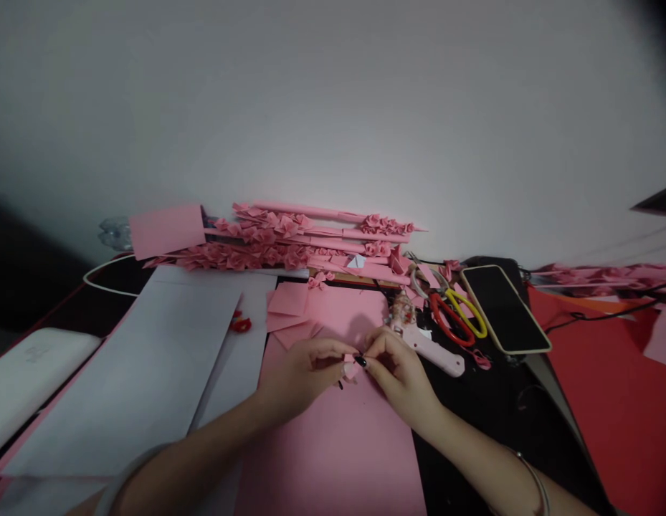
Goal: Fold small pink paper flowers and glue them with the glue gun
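Between the fingertips of both hands is a small folded piece of pink paper (350, 367). My left hand (305, 369) pinches its left side, with the thumb over it. My right hand (394, 365) closes thumb and forefinger at its upper right edge, and these fingers partly cover the fold. Both hands hover over a large pink paper sheet (333, 444). Just beyond the left hand lie several pink paper squares (288, 299). A small pink paper flower (320, 279) rests at the sheet's far edge.
Right of the hands lie a pink glue gun (432, 351), red-handled scissors (451, 322) and a phone (505, 308). Rolled pink paper stems with flowers (279, 236) line the wall. White sheets (133, 373) and a white box-like device (36, 376) are left; red paper (612, 401) is right.
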`<state>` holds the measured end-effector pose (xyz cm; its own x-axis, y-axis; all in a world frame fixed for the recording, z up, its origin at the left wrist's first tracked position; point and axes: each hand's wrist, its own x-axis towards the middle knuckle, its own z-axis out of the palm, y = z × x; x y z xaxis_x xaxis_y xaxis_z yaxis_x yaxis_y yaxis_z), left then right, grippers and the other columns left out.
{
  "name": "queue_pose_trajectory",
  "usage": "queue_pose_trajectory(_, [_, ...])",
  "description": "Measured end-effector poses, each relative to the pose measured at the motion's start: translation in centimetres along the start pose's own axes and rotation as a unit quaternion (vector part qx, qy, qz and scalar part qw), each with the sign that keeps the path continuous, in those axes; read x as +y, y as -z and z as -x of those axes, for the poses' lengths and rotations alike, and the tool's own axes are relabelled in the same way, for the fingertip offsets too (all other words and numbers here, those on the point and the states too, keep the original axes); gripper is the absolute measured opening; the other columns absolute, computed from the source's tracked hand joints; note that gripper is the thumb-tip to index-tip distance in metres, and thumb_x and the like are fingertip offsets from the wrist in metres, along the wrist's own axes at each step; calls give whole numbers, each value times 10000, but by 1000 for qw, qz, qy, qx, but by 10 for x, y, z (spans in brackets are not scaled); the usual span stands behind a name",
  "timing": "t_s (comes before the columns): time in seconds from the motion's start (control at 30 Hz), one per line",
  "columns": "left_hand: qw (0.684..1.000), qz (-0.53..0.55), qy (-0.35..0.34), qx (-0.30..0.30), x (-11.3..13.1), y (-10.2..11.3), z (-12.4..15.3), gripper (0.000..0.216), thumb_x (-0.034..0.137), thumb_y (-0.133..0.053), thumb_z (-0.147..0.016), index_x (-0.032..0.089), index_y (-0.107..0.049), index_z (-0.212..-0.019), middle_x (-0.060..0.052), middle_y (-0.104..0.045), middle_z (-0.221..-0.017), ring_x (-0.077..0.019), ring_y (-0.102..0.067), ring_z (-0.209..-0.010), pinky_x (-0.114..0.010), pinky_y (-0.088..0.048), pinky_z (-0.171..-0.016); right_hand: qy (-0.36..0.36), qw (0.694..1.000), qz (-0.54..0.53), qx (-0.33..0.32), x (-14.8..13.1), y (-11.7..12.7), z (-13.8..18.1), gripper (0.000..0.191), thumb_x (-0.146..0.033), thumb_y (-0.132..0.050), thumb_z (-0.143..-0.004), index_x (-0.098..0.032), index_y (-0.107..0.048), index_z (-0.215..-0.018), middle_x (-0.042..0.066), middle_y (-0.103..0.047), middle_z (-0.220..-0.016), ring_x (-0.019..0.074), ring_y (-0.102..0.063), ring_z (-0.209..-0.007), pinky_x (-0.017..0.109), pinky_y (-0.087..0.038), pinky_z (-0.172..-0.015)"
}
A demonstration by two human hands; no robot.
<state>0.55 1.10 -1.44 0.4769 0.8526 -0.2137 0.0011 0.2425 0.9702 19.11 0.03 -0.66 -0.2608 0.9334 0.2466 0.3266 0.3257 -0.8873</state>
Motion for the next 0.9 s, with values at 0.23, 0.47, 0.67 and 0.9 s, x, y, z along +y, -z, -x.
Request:
queue_pose_trajectory(0.23, [998,40,41,28,10,0,-1,233,295,-680,-761,140,-714,-932,-37,-691,-735,-171,-643,-672,-276,-512,-630,10,1000,-23,-1,-1,-1,0,104,-178,-644,-821,-215,-546,-825,23,-540,-855,173,-536,-766,286,-417,-672])
queue_pose_trajectory(0.47, [1000,23,16,14,8,-1,0,175,272,-665,-760,141,-701,-872,-34,-683,-723,-166,-643,-669,-274,-505,-627,13,1000,-21,-1,-3,0,-2,126,-88,-593,-819,-203,-585,-769,33,-554,-874,179,-557,-825,295,-411,-720])
queue_pose_trajectory(0.67, [999,9,17,32,7,-3,1,164,230,-654,-749,130,-652,-880,-39,-695,-713,-182,-667,-677,-273,-506,-619,-22,998,-56,-22,1,-1,-2,171,-175,-573,-866,-203,-502,-713,30,-543,-819,183,-534,-787,306,-411,-704])
queue_pose_trajectory(0.9, [999,-11,20,25,4,-3,1,79,187,-626,-752,145,-637,-817,-21,-691,-698,-162,-667,-666,-246,-493,-591,-36,997,-48,-41,4,-3,1,171,-164,-503,-884,-215,-438,-734,15,-523,-772,169,-495,-712,293,-393,-647])
